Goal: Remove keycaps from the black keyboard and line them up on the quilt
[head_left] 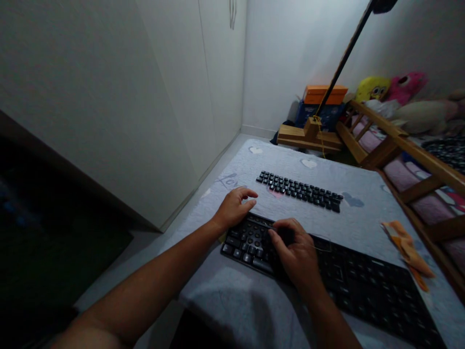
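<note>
A black keyboard (378,286) lies slanted across the near side of the table. On its left part several keys are stripped of their caps, leaving round sockets bare. My left hand (236,207) rests by the keyboard's far left corner, fingers stretched and thumb apart, with nothing in it. Over the keyboard's left-middle part, my right hand (298,249) is curled, thumb and index fingertips close together. A thin wire loop (325,248) sticks out from the right side of that hand; its held end is hidden. Beyond the keyboard, loose black keycaps (300,190) lie in neat rows.
A pale patterned cloth (232,300) covers the table. An orange cloth (410,249) lies at its right. White cabinet doors (174,97) rise on the left. Behind stand a wooden-based pole (308,133) and an orange box (325,94). A wooden bed rail (417,150) runs along the right.
</note>
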Tool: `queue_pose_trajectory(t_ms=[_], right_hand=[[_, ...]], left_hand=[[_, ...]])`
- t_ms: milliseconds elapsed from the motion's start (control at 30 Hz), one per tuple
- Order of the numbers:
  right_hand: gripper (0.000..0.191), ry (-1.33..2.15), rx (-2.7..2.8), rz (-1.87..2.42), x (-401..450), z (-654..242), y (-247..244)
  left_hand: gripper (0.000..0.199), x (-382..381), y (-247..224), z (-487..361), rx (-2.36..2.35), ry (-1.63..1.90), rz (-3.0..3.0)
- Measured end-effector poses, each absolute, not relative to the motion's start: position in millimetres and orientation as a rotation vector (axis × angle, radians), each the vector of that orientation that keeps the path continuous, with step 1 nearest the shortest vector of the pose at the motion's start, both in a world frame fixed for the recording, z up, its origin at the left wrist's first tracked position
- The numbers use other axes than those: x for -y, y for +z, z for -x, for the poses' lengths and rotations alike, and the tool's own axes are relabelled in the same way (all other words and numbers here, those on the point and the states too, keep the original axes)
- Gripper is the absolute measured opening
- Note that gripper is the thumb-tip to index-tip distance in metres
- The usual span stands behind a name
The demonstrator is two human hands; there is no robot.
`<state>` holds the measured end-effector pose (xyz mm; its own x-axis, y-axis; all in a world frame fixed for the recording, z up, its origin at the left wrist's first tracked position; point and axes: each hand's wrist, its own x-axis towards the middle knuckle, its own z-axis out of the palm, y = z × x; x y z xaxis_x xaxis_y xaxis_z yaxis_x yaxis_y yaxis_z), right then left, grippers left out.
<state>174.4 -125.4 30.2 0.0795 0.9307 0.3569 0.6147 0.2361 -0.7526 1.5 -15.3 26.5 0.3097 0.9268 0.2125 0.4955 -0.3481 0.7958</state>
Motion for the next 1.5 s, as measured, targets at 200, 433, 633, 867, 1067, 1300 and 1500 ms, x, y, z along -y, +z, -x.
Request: queue_pose_trajectory(t_ms=[200,433,633,867,1067,1300,1500], right_hand=[[0.006,0.548,1.739,1.464,127,-165,27],[0.006,0.539,1.801,1.462,129,-159,28],[0.006,0.524,1.874,1.440,127,-155,22],[0.007,0.516,1.882,1.427,126,-149,19],[0.007,0.501,1.893,1.408,126,-145,22],[0.008,0.560,1.852,1.454,126,-143,24],[0.008,0.651,1.806,1.524,126,-145,27]], left_hand=[[0.019,18,12,0,-1.295,0.985,-1.826],[0.021,15,-8,2,-1.202,0.936,-1.728],[0.018,21,-1,-1,-1.172,0.918,-1.942],[0.017,22,1,-1,-1.185,0.898,-1.952],[0.018,21,-1,-2,-1.182,0.911,-1.947],[0.017,21,-1,-2,-1.163,0.928,-1.974],[0.017,20,-2,-2,-1.172,0.901,-1.972]])
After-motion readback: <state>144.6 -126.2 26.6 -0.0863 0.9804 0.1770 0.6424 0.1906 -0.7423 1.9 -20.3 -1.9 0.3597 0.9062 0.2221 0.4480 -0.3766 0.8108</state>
